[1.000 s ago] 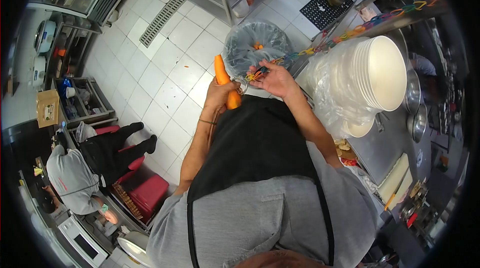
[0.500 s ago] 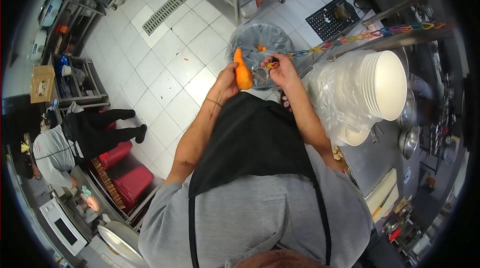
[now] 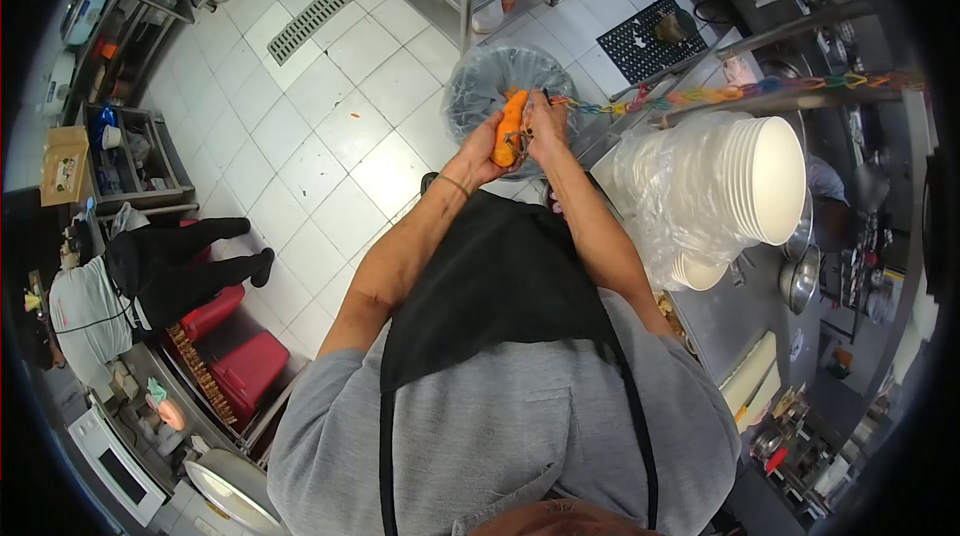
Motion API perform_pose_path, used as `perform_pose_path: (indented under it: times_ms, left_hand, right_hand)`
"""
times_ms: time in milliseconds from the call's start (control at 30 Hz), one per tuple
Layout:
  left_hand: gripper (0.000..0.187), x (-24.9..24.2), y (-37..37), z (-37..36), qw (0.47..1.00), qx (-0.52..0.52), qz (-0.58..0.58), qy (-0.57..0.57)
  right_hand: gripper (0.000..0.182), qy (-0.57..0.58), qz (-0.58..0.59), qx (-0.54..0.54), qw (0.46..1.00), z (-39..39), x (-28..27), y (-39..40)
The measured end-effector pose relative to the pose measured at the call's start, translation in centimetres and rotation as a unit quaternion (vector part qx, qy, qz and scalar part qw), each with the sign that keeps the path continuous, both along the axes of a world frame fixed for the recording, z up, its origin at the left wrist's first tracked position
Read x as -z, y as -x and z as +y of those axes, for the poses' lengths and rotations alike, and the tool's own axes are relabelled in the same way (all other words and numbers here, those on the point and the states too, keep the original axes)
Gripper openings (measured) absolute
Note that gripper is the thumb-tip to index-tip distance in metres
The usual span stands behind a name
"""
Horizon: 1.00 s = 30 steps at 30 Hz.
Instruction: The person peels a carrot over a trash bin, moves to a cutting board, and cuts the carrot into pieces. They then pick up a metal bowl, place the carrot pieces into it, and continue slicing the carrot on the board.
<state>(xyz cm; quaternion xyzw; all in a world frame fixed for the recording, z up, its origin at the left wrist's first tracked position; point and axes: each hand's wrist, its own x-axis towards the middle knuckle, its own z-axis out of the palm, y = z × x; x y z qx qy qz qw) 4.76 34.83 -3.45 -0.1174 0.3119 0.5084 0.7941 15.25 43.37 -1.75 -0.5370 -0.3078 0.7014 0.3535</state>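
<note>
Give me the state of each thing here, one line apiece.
Carrot: held, orange
Left hand: closed around the carrot
Right hand: beside the carrot, grip partly hidden
Coloured chain: stretched out toward the right hand
Bin: open, lined with a clear bag
White tubs: nested, partly wrapped in plastic
Black mat: flat on the floor

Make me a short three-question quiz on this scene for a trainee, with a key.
1. What is the left hand holding?
2. Where are the stacked white tubs? A: to the wearer's left; B: to the wearer's right; C: on the tiled floor by the drain grate.
3. True or false: the multicoloured chain leads toward the right hand.

Key: 1. A carrot. 2. B. 3. True.
</note>
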Motion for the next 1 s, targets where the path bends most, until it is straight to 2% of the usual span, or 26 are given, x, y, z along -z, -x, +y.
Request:
perform_pose_path:
  times_ms: [100, 200, 300, 400, 500, 600, 767, 867, 933, 1000]
  left_hand:
    - [0.043, -1.4, -0.3, -0.3, 0.997, 0.029, 0.069, -0.012]
    - [0.043, -0.2, -0.1, -0.5, 0.996, 0.029, 0.067, -0.044]
    - [0.043, -0.3, 0.0, -0.5, 0.999, 0.006, 0.050, 0.013]
    - [0.044, -0.6, 0.0, -1.0, 0.998, -0.001, 0.050, 0.035]
    - [0.045, -0.7, 0.3, -1.9, 0.998, -0.003, 0.049, 0.040]
    - [0.046, -1.2, 0.7, -2.8, 0.998, -0.007, 0.037, 0.044]
    - [0.045, -2.4, 1.5, -5.2, 0.999, -0.014, 0.012, 0.038]
    - [0.045, -2.3, 2.0, -6.7, 0.999, -0.013, 0.008, 0.045]
    - [0.046, -2.5, 2.4, -7.6, 0.999, -0.014, 0.014, 0.051]
    - [0.046, -2.9, 2.6, -8.3, 0.998, -0.016, 0.028, 0.051]
  right_hand:
    - [0.022, -0.052, -0.056, 0.039, 0.996, -0.5, 0.2, 1.0]
    - [0.019, -0.066, -0.092, 0.059, 0.992, -0.2, 1.0, 1.6]
    - [0.016, 0.002, -0.115, 0.070, 0.991, 0.3, 0.7, 2.3]
    - [0.028, 0.032, -0.126, 0.018, 0.991, 2.0, 3.3, 2.0]
    - [0.029, 0.007, -0.161, 0.025, 0.987, 3.4, 5.1, 2.2]
    - [0.032, 0.008, -0.221, 0.026, 0.975, 2.8, 0.8, 3.4]
    - [0.034, -0.027, -0.306, 0.006, 0.952, 6.5, 7.0, 3.2]
    - [0.036, -0.031, -0.346, -0.012, 0.938, 6.6, 8.0, 3.6]
    - [0.036, -0.017, -0.361, -0.033, 0.932, 5.9, 5.6, 4.2]
    - [0.035, -0.028, -0.355, -0.028, 0.934, 6.5, 6.3, 3.6]
